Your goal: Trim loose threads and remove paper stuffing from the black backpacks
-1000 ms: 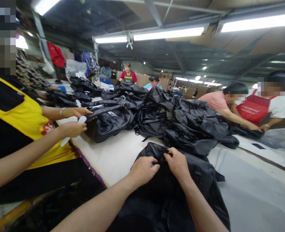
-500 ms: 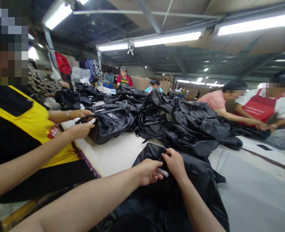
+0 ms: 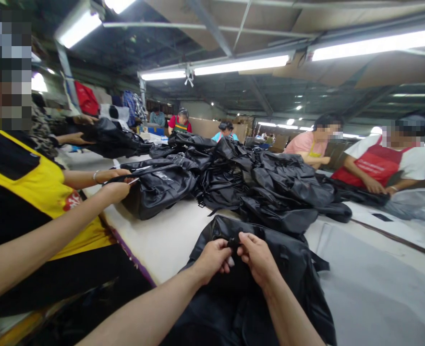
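A black shiny bag [image 3: 287, 269] lies on the table edge right in front of me. My left hand [image 3: 214, 257] and my right hand [image 3: 257, 257] meet over its top. Both are closed in a pinch on a small black part of the bag, perhaps a zipper pull or strap end; it is too small to name for sure. The bag's body hangs down toward me between my forearms.
A heap of black bags [image 3: 255, 185] covers the middle of the white table [image 3: 169, 235]. On my left a person in a yellow and black apron [image 3: 25, 192] handles another black bag [image 3: 158, 185]. More workers stand across the table at the right [image 3: 381, 163].
My hands have drawn closer together and slid a little toward me on the bag's top. The person on the left keeps pulling at the strap of their bag. My view has shifted slightly.
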Demonstrator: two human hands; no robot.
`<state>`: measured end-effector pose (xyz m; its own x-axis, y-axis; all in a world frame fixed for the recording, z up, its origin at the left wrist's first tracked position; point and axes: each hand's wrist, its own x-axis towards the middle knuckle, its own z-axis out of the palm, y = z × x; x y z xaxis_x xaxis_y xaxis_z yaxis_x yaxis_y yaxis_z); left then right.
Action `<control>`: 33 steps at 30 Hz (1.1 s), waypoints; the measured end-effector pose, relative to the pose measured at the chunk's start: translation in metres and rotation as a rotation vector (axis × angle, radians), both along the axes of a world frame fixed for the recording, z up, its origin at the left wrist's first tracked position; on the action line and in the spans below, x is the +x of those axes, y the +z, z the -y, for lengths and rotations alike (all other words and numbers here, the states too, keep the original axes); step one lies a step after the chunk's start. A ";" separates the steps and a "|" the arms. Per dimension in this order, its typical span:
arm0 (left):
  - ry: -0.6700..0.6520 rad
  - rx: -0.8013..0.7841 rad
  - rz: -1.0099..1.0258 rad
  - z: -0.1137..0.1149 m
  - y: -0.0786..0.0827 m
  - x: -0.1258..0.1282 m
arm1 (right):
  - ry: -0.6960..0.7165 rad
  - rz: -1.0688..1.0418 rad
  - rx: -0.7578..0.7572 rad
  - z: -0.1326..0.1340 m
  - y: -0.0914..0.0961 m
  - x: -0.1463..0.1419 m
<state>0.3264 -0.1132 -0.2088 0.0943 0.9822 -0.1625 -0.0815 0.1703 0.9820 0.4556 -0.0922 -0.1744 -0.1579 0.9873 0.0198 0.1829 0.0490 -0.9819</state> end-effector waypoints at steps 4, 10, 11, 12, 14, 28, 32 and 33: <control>0.036 0.161 -0.072 0.006 -0.011 -0.003 | 0.044 0.012 -0.108 0.018 -0.014 0.000; 0.076 0.221 -0.081 0.007 -0.025 -0.003 | 0.093 0.142 -0.123 0.017 -0.019 -0.007; 0.088 0.235 -0.084 0.007 -0.027 -0.003 | 0.098 0.153 -0.129 0.017 -0.018 -0.009; 0.101 0.249 -0.083 0.007 -0.028 -0.003 | 0.097 0.161 -0.137 0.017 -0.018 -0.011; 0.129 0.265 -0.073 0.007 -0.031 -0.003 | 0.075 0.168 -0.147 0.018 -0.019 -0.015; 0.183 0.313 -0.092 0.009 -0.033 0.001 | -0.216 0.307 0.110 0.010 -0.011 -0.021; 0.218 0.311 -0.084 0.011 -0.034 0.002 | -0.086 0.242 -0.033 0.021 -0.015 -0.016; 0.226 0.324 -0.090 0.011 -0.035 0.003 | -0.048 0.218 -0.061 0.024 -0.019 -0.016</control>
